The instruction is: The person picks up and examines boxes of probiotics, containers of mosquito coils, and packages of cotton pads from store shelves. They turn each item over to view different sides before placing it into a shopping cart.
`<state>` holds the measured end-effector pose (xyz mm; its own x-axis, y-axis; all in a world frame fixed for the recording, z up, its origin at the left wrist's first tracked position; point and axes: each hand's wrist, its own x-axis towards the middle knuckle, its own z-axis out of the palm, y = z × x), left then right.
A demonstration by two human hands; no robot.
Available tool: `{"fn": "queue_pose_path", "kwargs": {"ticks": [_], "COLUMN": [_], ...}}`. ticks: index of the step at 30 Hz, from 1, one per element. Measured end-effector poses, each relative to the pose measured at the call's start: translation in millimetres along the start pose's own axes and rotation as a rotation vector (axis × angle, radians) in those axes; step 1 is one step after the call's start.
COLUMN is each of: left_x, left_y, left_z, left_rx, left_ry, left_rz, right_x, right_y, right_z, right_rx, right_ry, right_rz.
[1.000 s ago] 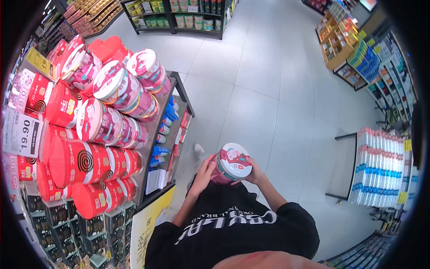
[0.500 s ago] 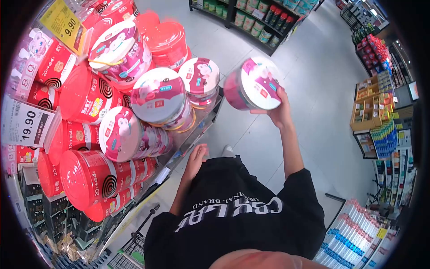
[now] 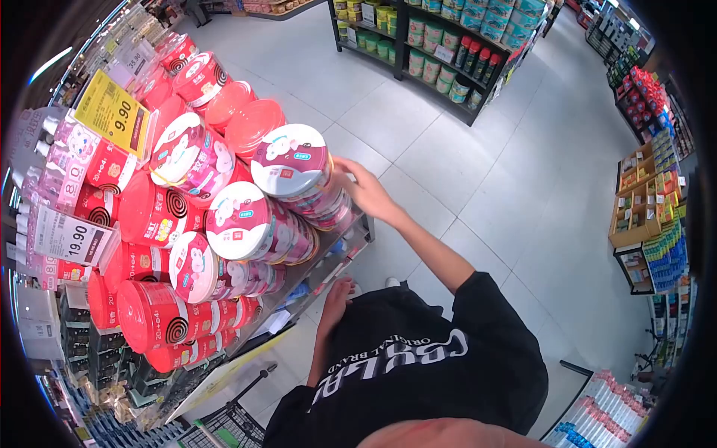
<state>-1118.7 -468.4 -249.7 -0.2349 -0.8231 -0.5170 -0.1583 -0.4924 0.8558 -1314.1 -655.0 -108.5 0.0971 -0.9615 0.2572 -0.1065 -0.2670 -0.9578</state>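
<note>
My right hand has its fingers around the right side of a purple and white tub of mosquito coils. This tub rests at the right end of the display, on top of a column of similar tubs. Its lid carries a white cartoon figure. Beside it stand a second purple-lidded column and a third, leaning one. My left hand hangs low by the front edge of the display, fingers loosely apart with nothing seen in them.
Red coil tubs are piled at the left, behind yellow and white price tags. A shopping cart stands at the lower left. Across the tiled floor are a dark shelf of cans and a wooden rack.
My right hand has carried the purple tub leftward from over the floor onto the column at the display's end. The view has shifted, showing more of the far aisle.
</note>
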Motion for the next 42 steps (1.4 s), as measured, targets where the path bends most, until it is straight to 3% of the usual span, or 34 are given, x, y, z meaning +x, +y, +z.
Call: {"fn": "queue_pose_path", "kwargs": {"ticks": [3, 5, 9, 11, 16, 22, 25, 28, 31, 33, 39, 42], "left_x": [-5, -9, -22, -33, -76, -158, -221, -292, -356, -397, -523, -567], "left_y": [-5, -16, -38, -36, -79, -138, -179, -244, -309, -327, -373, -414], "left_z": [14, 23, 36, 40, 28, -23, -74, -136, -212, -259, -340, -339], "left_rx": [0.065, 0.090, 0.168, 0.212, 0.214, 0.320, 0.355, 0.498, 0.819, 0.852, 1.229, 1.197], "left_ry": [-0.033, -0.035, -0.046, -0.046, -0.051, 0.036, 0.128, 0.258, 0.481, 0.654, 1.402, 1.414], "left_rz": [-0.041, -0.082, -0.108, -0.108, -0.085, -0.035, -0.006, -0.053, -0.066, -0.083, -0.588, -0.757], "right_x": [-50, -93, -199, -256, -422, -553, -592, -628, -613, -596, -574, -592], "right_y": [65, 107, 196, 219, 297, 280, 261, 247, 196, 164, 88, 74], "right_z": [-11, -19, -41, -59, -86, -68, -17, 51, 115, 145, 187, 192], "right_rx": [0.075, 0.105, -0.113, -0.282, -0.373, -0.331, -0.438, -0.639, -0.682, -0.601, -0.470, -0.451], "right_ry": [0.075, 0.072, 0.112, 0.076, 0.198, 0.266, 0.144, -0.049, -0.181, -0.188, -0.168, -0.120], "right_rz": [-0.003, 0.151, 0.267, 0.440, 0.724, 1.094, 1.127, 0.735, 0.670, 0.585, 0.400, 0.379]}}
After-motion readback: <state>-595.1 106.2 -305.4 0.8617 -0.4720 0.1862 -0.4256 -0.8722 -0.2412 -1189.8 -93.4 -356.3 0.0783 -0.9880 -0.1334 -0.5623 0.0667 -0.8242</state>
